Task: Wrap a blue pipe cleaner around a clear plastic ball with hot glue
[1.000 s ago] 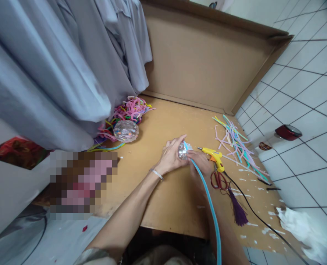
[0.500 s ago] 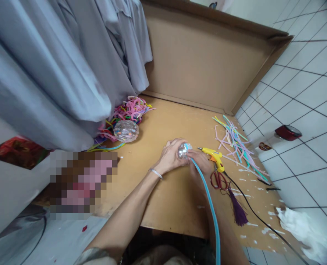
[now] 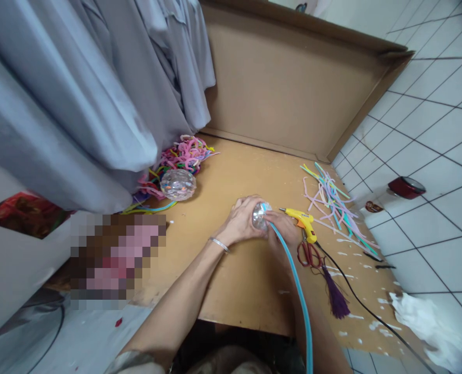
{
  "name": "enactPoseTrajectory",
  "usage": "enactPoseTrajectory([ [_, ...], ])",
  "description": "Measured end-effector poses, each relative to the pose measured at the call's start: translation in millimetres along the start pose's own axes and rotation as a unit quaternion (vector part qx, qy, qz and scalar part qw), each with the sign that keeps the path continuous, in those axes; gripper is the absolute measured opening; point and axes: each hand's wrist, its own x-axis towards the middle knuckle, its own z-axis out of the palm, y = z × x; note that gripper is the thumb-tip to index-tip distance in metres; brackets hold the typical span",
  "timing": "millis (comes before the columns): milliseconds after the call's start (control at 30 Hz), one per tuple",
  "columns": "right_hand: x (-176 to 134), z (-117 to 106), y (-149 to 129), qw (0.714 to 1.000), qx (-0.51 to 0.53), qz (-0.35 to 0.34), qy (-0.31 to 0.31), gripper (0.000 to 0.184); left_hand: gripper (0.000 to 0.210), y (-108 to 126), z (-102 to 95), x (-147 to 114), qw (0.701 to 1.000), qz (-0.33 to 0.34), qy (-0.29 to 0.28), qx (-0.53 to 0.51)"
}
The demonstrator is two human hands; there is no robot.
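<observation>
A small clear faceted ball sits in my left hand, whose fingers wrap round its left side. With closed fingers, my right hand presses the end of a long light-blue pipe cleaner against the ball. That pipe cleaner runs along my right forearm towards my body. Some of its blue also shows at the top of the ball. Just right of my right hand lies a yellow glue gun, its nozzle pointing left. Red-handled scissors lie below it, partly covered.
A purple tassel and a black cord lie at the right. Loose pipe cleaners lie near the tiled wall. A larger clear ball stands by a colourful pile under grey cloth. A cardboard panel stands behind.
Both hands stay almost in place on the ball. The ball seems turned very slightly, with a little more of it showing.
</observation>
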Motion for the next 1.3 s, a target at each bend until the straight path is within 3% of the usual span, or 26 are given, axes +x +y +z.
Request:
enactPoseTrajectory([
  [267,2,0,-5,0.999,0.015,0.04,-0.011,0.023,0.087,-11,4.0,0,0.999,0.043,-0.007,0.009],
  [567,6,0,-3,1.0,-0.017,0.013,-0.006,0.019,0.067,-4,3.9,0,0.999,0.037,0.034,0.0],
  [733,7,-2,-9,0.994,0.031,0.103,-0.011,0.026,0.068,-3,4.2,1,0.996,-0.032,0.054,-0.063],
  [900,4,-8,-12,0.984,0.069,0.162,0.008,0.031,0.078,-2,2.1,2,0.974,-0.133,0.032,-0.179],
  [1000,1,-11,-5,0.978,0.07,0.197,-0.007,0.043,0.083,-4,-0.6,3,0.958,-0.166,0.024,-0.232],
  [1100,-2,-11,2,0.966,0.098,0.225,-0.079,0.07,0.086,-6,-2.7,4,0.939,-0.191,0.01,-0.287],
  [1200,-5,-7,5,0.964,0.119,0.189,-0.146,0.087,0.085,-8,-4.1,4,0.924,-0.203,-0.003,-0.324],
  [1300,-6,-3,6,0.97,0.098,0.161,-0.153,0.087,0.08,-9,-5.3,4,0.92,-0.206,-0.011,-0.333],
])
